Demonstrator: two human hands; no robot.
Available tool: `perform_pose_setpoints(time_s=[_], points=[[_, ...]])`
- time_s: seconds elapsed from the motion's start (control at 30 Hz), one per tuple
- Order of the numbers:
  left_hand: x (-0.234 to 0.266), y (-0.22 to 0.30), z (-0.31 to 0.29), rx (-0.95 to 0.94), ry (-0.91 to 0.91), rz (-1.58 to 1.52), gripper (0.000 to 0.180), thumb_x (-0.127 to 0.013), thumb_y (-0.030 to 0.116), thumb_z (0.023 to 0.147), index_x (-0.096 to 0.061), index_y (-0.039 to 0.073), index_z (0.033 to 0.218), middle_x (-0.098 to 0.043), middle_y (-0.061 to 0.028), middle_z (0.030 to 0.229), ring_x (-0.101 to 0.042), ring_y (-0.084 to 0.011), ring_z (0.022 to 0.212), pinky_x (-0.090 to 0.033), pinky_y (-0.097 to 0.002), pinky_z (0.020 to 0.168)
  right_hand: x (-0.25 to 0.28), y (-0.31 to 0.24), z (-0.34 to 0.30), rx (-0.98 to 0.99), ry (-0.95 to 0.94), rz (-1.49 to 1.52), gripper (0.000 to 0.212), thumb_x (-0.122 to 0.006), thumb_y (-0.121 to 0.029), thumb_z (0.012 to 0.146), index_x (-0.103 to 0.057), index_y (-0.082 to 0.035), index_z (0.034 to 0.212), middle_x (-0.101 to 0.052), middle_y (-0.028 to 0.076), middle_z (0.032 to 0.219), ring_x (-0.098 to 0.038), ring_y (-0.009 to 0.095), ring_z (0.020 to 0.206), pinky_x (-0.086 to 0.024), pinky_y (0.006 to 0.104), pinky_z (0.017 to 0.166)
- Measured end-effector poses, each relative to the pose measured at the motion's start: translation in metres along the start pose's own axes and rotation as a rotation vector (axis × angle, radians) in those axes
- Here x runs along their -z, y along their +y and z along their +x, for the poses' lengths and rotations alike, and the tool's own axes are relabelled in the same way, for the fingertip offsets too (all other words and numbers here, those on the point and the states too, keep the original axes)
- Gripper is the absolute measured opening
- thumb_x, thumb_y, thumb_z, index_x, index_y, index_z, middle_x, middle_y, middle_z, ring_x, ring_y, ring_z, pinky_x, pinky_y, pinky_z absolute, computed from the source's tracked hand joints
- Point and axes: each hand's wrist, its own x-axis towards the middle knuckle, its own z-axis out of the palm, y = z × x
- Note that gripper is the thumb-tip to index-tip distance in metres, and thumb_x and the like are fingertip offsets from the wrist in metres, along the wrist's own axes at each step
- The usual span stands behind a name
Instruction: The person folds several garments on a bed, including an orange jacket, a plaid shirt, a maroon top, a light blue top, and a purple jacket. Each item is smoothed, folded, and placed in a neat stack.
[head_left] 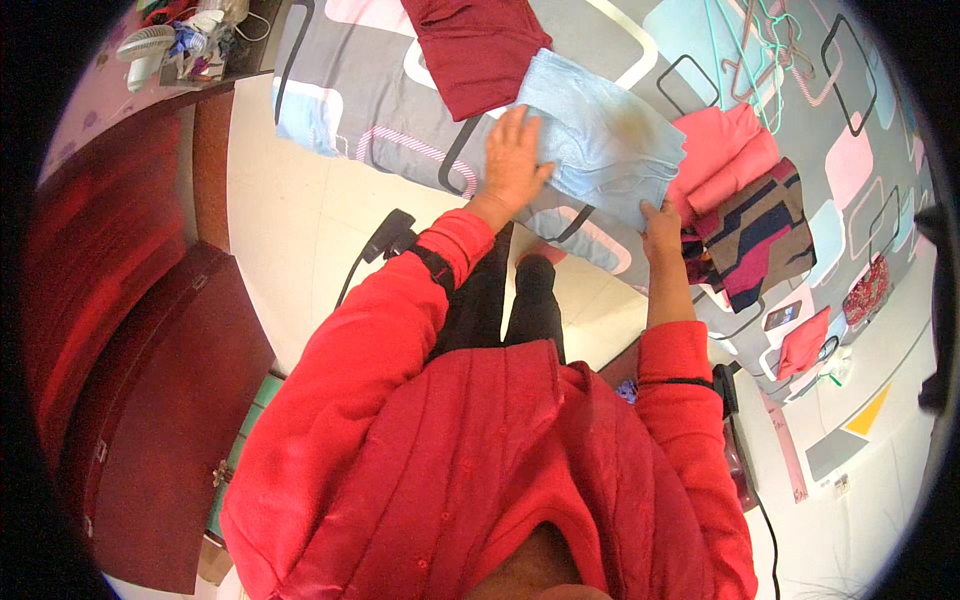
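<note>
A light blue cloth (598, 120) lies spread at the near edge of the bed, with a faint brownish patch on it. At its left edge rests my left hand (513, 155), fingers stretched out and lying flat. My right hand (660, 228) pinches the cloth's near right corner between thumb and fingers. Beyond the left hand is a dark red folded cloth (475, 55), partly touching the blue one. To the right are a coral pink folded cloth (725, 160) and a patterned cloth (765, 235) in brown, navy and magenta.
The bed has a grey patterned sheet (380, 85). Several hangers (755, 60) lie at the far right; a red pouch (805, 343) and a phone (782, 316) lie nearer. A dark red cabinet (175, 420) stands left, and a small white fan (146, 45) sits far left.
</note>
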Motion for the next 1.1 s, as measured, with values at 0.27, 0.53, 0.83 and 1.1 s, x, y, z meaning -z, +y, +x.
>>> perform_pose_setpoints(time_s=[0.27, 0.53, 0.83, 1.1], points=[[0.008, -0.02, 0.0, -0.051, -0.135, 0.225, 0.075, -0.083, 0.024, 0.061, -0.047, 0.012, 0.126, -0.034, -0.0186, 0.139, -0.033, -0.0403, 0.128, -0.034, -0.0479, 0.103, 0.001, -0.008, -0.004, -0.056, 0.027, -0.118, 0.037, -0.06, -0.004, 0.083, -0.055, 0.001, 0.119, -0.064, 0.01, 0.101, -0.06, 0.019, 0.081, -0.048, 0.0319, 0.064], [-0.004, 0.033, 0.013, -0.082, -0.03, -0.406, 0.073, -0.081, 0.03, 0.066, -0.049, 0.005, 0.127, -0.044, -0.0217, 0.135, -0.044, -0.0408, 0.121, -0.037, -0.0442, 0.102, -0.014, -0.044, -0.022, 0.267, -0.117, -0.123, 0.04, -0.061, -0.004, 0.083, -0.054, 0.002, 0.122, -0.063, 0.012, 0.108, -0.058, 0.02, 0.095, -0.046, 0.0314, 0.084], [-0.015, 0.036, 0.062, 0.344, -0.38, -0.983, 0.053, -0.074, 0.026, 0.079, -0.058, -0.005, 0.119, -0.065, -0.0085, 0.103, -0.059, -0.0151, 0.091, -0.048, -0.0287, 0.078, -0.044, -0.093, -0.052, 0.432, -0.293, -0.227, 0.043, -0.057, 0.0, 0.084, -0.051, 0.004, 0.126, -0.06, 0.01, 0.116, -0.056, 0.019, 0.104, -0.042, 0.0307, 0.093], [0.083, -0.06, 0.03, 0.637, 0.579, -1.582, 0.031, -0.058, 0.014, 0.09, -0.053, 0.004, 0.119, -0.061, -0.0098, 0.111, -0.06, -0.0235, 0.1, -0.049, -0.0383, 0.09, 0.002, -0.095, -0.055, 0.155, -0.115, 0.228, 0.04, -0.053, 0.004, 0.088, -0.048, -0.001, 0.127, -0.059, 0.012, 0.115, -0.058, 0.02, 0.101, -0.047, 0.0344, 0.087]])
